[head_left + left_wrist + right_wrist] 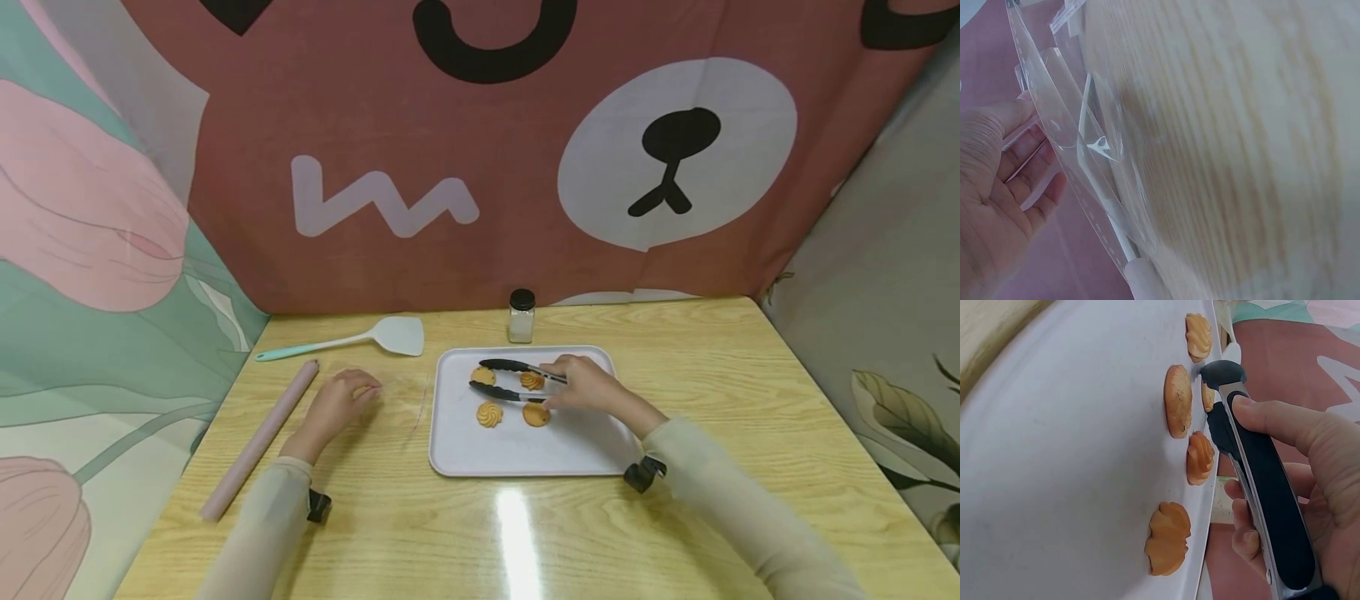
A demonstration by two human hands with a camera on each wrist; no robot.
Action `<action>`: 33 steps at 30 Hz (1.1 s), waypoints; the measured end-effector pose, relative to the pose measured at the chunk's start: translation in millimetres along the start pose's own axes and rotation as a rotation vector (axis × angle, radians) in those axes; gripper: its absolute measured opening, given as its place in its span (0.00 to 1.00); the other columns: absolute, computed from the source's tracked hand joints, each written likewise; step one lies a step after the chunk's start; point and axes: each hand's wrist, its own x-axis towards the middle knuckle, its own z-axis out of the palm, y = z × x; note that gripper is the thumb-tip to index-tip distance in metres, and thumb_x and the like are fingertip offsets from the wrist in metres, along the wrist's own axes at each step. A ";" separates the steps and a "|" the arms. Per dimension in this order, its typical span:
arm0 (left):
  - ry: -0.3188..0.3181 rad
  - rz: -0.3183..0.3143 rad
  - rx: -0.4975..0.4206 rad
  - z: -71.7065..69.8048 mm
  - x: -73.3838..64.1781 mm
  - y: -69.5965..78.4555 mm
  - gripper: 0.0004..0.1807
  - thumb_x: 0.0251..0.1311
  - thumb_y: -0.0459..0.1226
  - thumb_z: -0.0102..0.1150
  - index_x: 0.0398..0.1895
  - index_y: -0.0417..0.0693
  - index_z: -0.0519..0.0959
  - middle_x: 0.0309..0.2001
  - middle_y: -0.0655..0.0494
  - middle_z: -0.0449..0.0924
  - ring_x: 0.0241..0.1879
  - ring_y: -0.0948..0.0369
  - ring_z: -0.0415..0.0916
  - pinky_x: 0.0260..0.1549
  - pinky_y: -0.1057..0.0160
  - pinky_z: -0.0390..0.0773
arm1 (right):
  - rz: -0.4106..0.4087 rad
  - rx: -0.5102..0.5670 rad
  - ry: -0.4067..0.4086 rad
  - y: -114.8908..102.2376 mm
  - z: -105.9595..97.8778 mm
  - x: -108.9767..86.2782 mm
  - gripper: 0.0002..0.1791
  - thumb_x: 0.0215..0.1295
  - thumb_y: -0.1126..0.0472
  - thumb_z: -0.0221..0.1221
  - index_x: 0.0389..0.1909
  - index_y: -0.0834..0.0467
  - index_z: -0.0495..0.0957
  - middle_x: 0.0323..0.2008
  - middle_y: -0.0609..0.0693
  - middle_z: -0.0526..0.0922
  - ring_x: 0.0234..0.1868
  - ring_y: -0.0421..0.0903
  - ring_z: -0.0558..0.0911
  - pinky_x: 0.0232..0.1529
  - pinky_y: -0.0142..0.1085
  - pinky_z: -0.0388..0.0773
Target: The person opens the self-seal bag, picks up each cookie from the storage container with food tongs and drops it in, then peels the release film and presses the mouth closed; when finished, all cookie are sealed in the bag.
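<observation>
My right hand [588, 387] grips black-and-silver kitchen tongs [1272, 512], thumb along one arm. Over the white tray [457, 454], the tongs' black tips stand on either side of a round cookie [483, 377] at the back left; whether they touch it I cannot tell. Several other golden cookies lie there, including a swirled cookie [490, 414], a round cookie [536, 414] and another swirled cookie [532, 381] between the tong arms. Left of the tray, my left hand [341, 408] pinches the edge of a clear plastic bag [1054, 87], hard to see from above.
A white spatula [399, 336] with a mint handle lies at the back left. Beside my left arm is a pinkish rolling pin [262, 442]. A black-lidded glass jar [522, 318] stands behind the tray, near the fabric backdrop [375, 275].
</observation>
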 end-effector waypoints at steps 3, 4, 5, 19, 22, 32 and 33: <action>-0.002 0.002 0.004 0.0 0.3 0.6 0.05 0.59 0.35 0.63 0.35 0.44 0.85 0.38 0.50 0.83 0.41 0.51 0.78 0.43 0.50 0.78 | 0.003 0.006 0.000 1.4 0.1 -1.0 0.38 0.45 0.52 0.74 0.57 0.66 0.75 0.43 0.59 0.81 0.41 0.51 0.79 0.39 0.42 0.77; -0.003 0.002 0.006 -0.1 0.4 0.7 0.05 0.59 0.35 0.63 0.35 0.44 0.85 0.38 0.50 0.83 0.41 0.51 0.78 0.43 0.50 0.78 | 0.004 0.010 0.002 1.8 0.2 -1.2 0.38 0.45 0.52 0.74 0.57 0.66 0.75 0.43 0.59 0.81 0.41 0.51 0.79 0.39 0.42 0.77; -0.006 0.001 0.005 -0.1 0.3 0.9 0.05 0.59 0.35 0.63 0.35 0.44 0.85 0.38 0.50 0.83 0.41 0.51 0.78 0.43 0.50 0.78 | 0.008 0.013 0.003 2.0 0.3 -1.6 0.38 0.45 0.52 0.73 0.57 0.66 0.75 0.43 0.59 0.81 0.41 0.51 0.79 0.39 0.42 0.77; 0.001 0.002 -0.006 -3.1 -0.3 1.8 0.06 0.58 0.35 0.63 0.36 0.41 0.85 0.38 0.49 0.82 0.41 0.50 0.78 0.43 0.49 0.78 | -0.043 0.055 0.070 -5.1 -2.5 -10.0 0.37 0.46 0.56 0.73 0.57 0.67 0.74 0.45 0.60 0.80 0.42 0.51 0.80 0.39 0.42 0.79; -0.001 0.001 -0.010 -2.6 0.3 2.4 0.06 0.58 0.35 0.63 0.36 0.42 0.85 0.38 0.50 0.82 0.41 0.50 0.78 0.43 0.49 0.78 | -0.056 0.072 0.059 -10.3 -3.0 -10.3 0.37 0.46 0.56 0.73 0.57 0.67 0.74 0.45 0.59 0.80 0.41 0.51 0.79 0.37 0.41 0.78; 0.007 0.005 -0.002 -1.3 -0.5 3.0 0.05 0.58 0.34 0.64 0.35 0.42 0.85 0.37 0.50 0.82 0.41 0.50 0.78 0.43 0.49 0.78 | -0.098 0.128 0.014 -28.4 5.2 -4.7 0.37 0.48 0.53 0.72 0.59 0.65 0.73 0.50 0.60 0.79 0.45 0.50 0.80 0.39 0.38 0.77; 0.010 0.006 -0.002 -1.3 -0.5 2.9 0.05 0.58 0.34 0.64 0.35 0.42 0.85 0.37 0.50 0.82 0.41 0.50 0.78 0.43 0.49 0.78 | -0.105 0.137 0.005 -30.3 6.6 -3.7 0.37 0.49 0.53 0.72 0.59 0.65 0.73 0.51 0.59 0.79 0.45 0.50 0.80 0.38 0.37 0.77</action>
